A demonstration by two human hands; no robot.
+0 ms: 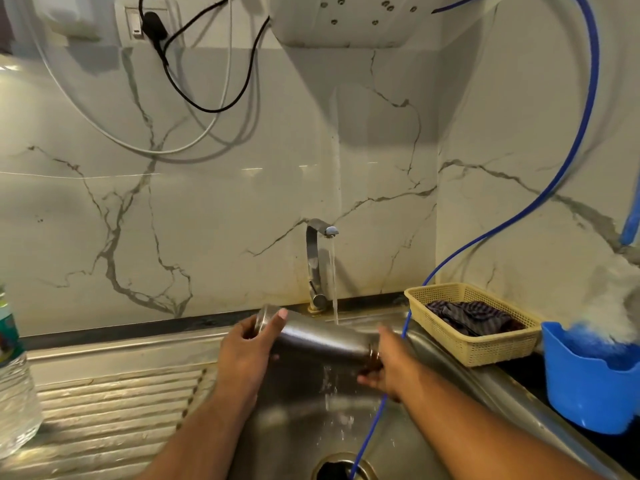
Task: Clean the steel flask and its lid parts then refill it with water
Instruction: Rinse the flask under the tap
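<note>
The steel flask [322, 336] lies nearly on its side over the steel sink [446, 355], under the running tap [317, 268]. Its wide base points up and left, its narrow neck down and right. My left hand [247, 351] grips the base end, thumb over the rim. My right hand [384, 365] holds the neck end, fingers curled around the mouth. A stream of water [334, 289] falls from the spout onto the flask and drips off below it into the basin. No lid parts are visible.
A thin blue hose [372, 424] runs down into the drain [341, 467]. A yellow basket [474, 344] with a dark cloth sits right of the sink, a blue tub [585, 393] beyond it. A plastic water bottle [15, 386] stands on the ribbed drainboard [114, 403] at left.
</note>
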